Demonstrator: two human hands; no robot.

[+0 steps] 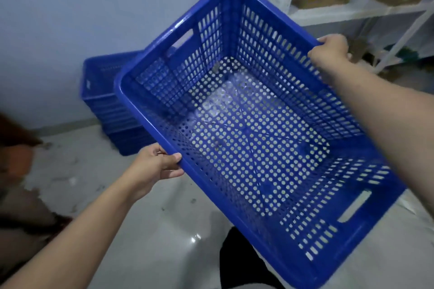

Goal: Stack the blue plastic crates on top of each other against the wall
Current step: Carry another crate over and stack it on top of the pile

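A large empty blue perforated crate point(253, 129) fills the middle of the view, held up off the floor and tilted. My left hand point(157, 166) grips its near-left long rim. My right hand point(331, 50) grips the opposite long rim at the upper right. Behind it, a stack of blue crates point(105, 101) stands on the floor against the pale wall point(70, 19), partly hidden by the held crate.
A white metal shelf rack point(352, 10) with brown cardboard packs stands at the upper right. Pale glossy floor point(145, 230) lies below. Brown, blurred objects point(18, 171) sit at the left edge. My dark-clothed leg point(237, 263) shows at the bottom.
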